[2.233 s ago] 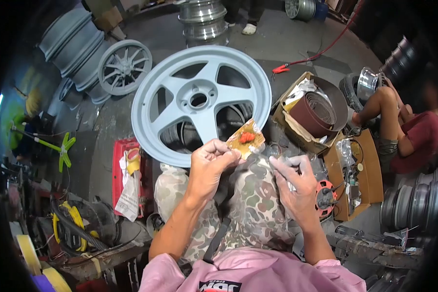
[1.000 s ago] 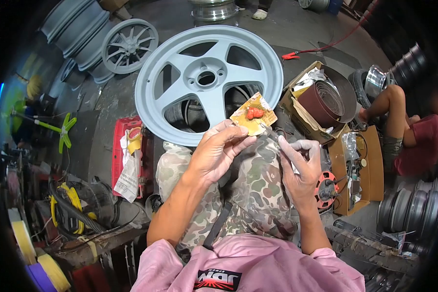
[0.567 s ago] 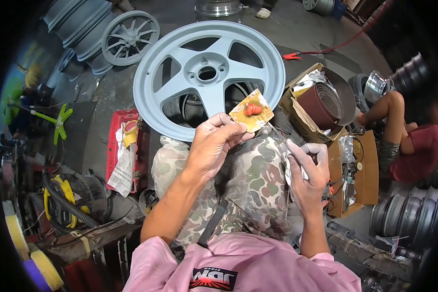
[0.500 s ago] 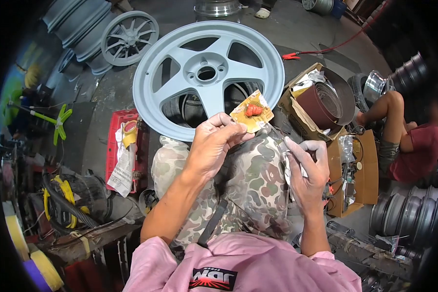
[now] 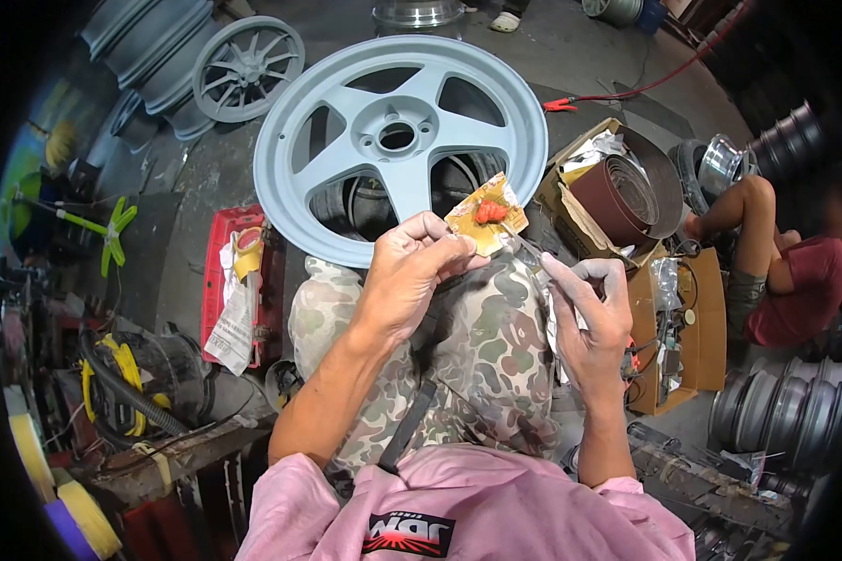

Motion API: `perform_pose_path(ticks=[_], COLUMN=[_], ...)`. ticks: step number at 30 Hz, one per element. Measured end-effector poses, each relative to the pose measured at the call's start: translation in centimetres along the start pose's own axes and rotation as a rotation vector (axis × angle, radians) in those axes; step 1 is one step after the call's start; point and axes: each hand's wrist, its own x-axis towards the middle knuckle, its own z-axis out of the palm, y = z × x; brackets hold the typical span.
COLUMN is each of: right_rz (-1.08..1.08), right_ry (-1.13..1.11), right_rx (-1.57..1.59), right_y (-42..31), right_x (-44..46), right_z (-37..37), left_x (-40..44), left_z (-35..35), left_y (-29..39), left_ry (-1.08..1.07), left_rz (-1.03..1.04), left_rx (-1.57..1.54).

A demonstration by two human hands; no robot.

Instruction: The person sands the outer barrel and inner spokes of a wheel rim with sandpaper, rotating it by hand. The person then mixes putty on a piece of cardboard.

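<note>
Pinched between the thumb and fingers of my left hand [image 5: 410,273] is a small yellow-brown card [image 5: 466,231] with worn edges. On it sits a lump of red putty [image 5: 490,212]. My right hand [image 5: 593,313] grips a thin metal spatula [image 5: 527,246], its tip at the lower right of the putty. Something whitish lies by the right palm, partly hidden. Just beyond both hands, a large grey five-spoke wheel rim [image 5: 408,187] lies face up, with a dark tire showing beneath it through the gaps.
At left is a red toolbox [image 5: 217,252] with a tape roll and paper. Right of the rim, a carton [image 5: 578,220] holds rolled brown sandpaper [image 5: 616,198]; another box [image 5: 708,327] holds cables. A person [image 5: 795,280] sits far right. More rims [image 5: 250,70] stand around.
My right hand has shifted slightly up and left, bringing the spatula's tip over the card to the red putty. The left hand and card have barely moved.
</note>
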Motion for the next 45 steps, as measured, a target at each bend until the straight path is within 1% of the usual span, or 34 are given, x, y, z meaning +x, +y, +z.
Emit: perform_pose_path(ticks=[2, 6, 13, 15, 18, 20, 25, 29, 32, 37, 39, 41, 43, 45], right_rz=[0.017, 0.052, 0.013, -0.010, 0.037, -0.022, 0.023, -0.010, 0.002, 0.020, 0.008, -0.005, 0.061, 0.029], right_ry=[0.008, -0.020, -0.053, -0.057, -0.023, -0.090, -0.050, -0.084, -0.020, -0.046, -0.083, -0.064, -0.040, -0.052], right_rx=[0.076, 0.095, -0.019, -0.061, -0.017, -0.029, -0.029, -0.015, -0.017, 0.047, 0.003, -0.017, 0.045, 0.026], right_y=[0.4, 0.2, -0.2, -0.1, -0.2, -0.4, -0.3, -0.6, -0.1, -1.0, -0.9, -0.6, -0.8, -0.8], right_x=[-0.2, -0.5, -0.6, -0.5, -0.4, -0.4, -0.2, -0.3, -0.4, -0.1, -0.2, -0.1, 0.0, 0.0], right_z=[-0.2, -0.7, -1.0, -0.9, -0.8, -0.8, -1.0, -1.0, -1.5, -1.0, -1.0, -1.2, -1.3, -1.1], left_x=[0.1, 0.2, 0.4, 0.3, 0.3, 0.4, 0.3, 0.4, 0.4, 0.5, 0.6, 0.6, 0.5, 0.2], left_z=[0.0, -0.4, -0.4, -0.2, -0.1, -0.2, -0.4, -0.7, -0.9, -0.7, -0.9, -1.2, -0.8, 0.3], left_y=[0.0, -0.4, -0.9, -0.7, -0.8, -0.8, -0.9, -0.9, -0.7, -1.0, -0.9, -1.0, -1.0, -0.4], left_ry=[0.004, -0.022, -0.020, 0.004, 0.006, 0.006, 0.015, -0.017, -0.001, -0.025, -0.023, -0.033, -0.050, 0.018], left_rz=[0.013, 0.066, 0.153, 0.165, 0.162, 0.164, 0.156, 0.160, 0.166, 0.154, 0.155, 0.155, 0.148, 0.120], left_rx=[0.007, 0.029, 0.059, 0.122, 0.118, 0.112, 0.109, 0.068, 0.072, 0.054, 0.047, 0.049, 0.057, 0.081])
